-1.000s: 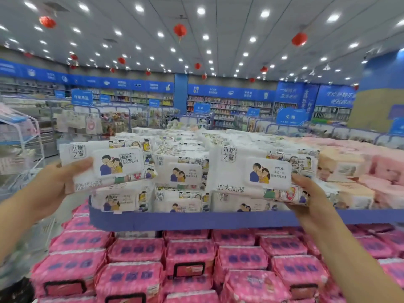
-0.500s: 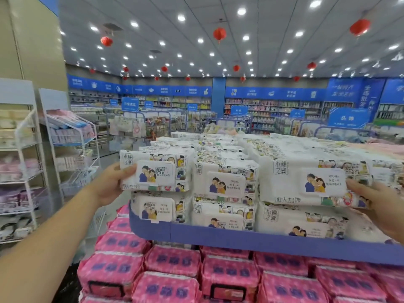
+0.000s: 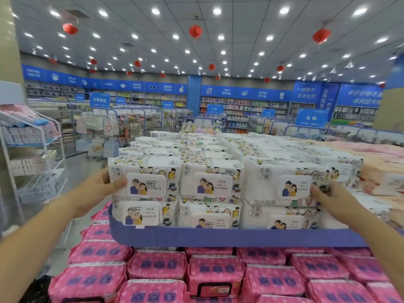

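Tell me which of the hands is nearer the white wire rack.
Left. The left hand grips the end wipes pack just right of the wire rack; the right hand holds the larger pack, much farther right.

White cartoon-printed wipe packs (image 3: 144,180), pink packs (image 3: 157,264)

Both arms stretched fwd. L hand (image 3: 98,191) thumb out front, pinch grip; R hand (image 3: 334,202) same, mirrored.
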`<state>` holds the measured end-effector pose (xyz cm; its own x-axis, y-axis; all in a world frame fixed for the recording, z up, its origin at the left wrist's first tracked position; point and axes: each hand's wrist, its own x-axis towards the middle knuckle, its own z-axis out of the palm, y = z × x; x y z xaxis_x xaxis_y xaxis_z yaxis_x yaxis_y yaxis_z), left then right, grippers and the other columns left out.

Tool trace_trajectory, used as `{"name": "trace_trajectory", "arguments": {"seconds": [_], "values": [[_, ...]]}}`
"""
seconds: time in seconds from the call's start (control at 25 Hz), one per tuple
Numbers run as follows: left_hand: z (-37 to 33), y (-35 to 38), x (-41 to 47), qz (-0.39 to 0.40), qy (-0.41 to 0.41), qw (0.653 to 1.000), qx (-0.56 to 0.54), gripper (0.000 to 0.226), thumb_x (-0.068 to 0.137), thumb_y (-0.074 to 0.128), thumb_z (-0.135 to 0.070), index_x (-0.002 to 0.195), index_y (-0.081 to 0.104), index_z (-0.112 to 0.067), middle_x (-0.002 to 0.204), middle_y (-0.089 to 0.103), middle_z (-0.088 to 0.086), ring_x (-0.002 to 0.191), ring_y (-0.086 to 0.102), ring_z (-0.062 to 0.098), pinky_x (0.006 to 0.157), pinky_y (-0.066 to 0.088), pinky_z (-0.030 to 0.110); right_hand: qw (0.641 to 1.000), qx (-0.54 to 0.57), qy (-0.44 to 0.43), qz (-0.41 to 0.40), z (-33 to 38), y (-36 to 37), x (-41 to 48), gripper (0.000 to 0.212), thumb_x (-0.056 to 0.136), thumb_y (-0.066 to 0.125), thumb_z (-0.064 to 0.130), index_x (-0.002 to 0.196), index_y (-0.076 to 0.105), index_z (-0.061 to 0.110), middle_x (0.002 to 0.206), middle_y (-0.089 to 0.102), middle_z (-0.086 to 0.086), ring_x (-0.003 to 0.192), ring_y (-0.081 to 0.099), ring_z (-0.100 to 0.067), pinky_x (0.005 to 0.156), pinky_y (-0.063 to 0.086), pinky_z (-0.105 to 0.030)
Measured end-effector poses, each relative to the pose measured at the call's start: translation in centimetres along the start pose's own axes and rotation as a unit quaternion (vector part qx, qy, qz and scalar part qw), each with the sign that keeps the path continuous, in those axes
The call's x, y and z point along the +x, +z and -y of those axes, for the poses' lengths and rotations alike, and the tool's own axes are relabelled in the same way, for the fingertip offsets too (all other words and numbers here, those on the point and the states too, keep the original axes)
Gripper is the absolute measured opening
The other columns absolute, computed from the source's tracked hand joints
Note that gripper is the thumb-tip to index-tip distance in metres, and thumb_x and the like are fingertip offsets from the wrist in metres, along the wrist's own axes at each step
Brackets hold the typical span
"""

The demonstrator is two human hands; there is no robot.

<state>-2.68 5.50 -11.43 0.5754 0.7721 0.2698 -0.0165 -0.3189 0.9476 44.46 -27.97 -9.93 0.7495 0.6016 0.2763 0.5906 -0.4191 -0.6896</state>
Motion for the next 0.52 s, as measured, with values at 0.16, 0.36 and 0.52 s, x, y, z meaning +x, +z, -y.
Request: {"name": "trace_trajectory", "arguments": {"seconds": [0.16,0.36,0.52], "values": [[-0.3,0.8,-1.0,-0.075,0.054,0.993,0.07,0.04,0.092,0.07,-0.014,0.129,0.057,-0.019,0.109,0.072,-0.009,0.096,0.069,0.009,0.085,0.055,0.036,0.993,0.05,-0.071,-0.085,0.5,0.5,-1.8,0.079,0.093,0.067,0.041,0.158,0.025,0.029,0.164,0.027,-0.001,0.146,0.035,-0.03,0.114,0.036,-0.056],[-0.2,2.4,-2.2,-0.115,0.068,0.985,0.109,0.058,0.082,0.084,-0.011,0.124,0.05,-0.035,0.112,0.066,-0.013,0.099,0.068,0.015,0.075,0.058,0.036,0.989,0.018,-0.09,-0.112,1.4,4.0,-2.9,0.101,0.077,0.083,0.048,0.155,0.022,0.031,0.167,0.0,0.004,0.156,0.004,-0.024,0.118,0.031,-0.058],[0.3,2.7,-2.6,-0.144,0.052,0.974,0.169,0.075,0.066,0.096,-0.028,0.124,0.048,-0.034,0.118,0.069,-0.004,0.103,0.07,0.023,0.082,0.061,0.055,0.987,-0.02,-0.091,-0.131,2.4,5.1,-2.8,0.099,0.077,0.082,0.047,0.152,0.02,0.027,0.167,-0.006,-0.007,0.155,0.007,-0.035,0.113,0.037,-0.059]]}}
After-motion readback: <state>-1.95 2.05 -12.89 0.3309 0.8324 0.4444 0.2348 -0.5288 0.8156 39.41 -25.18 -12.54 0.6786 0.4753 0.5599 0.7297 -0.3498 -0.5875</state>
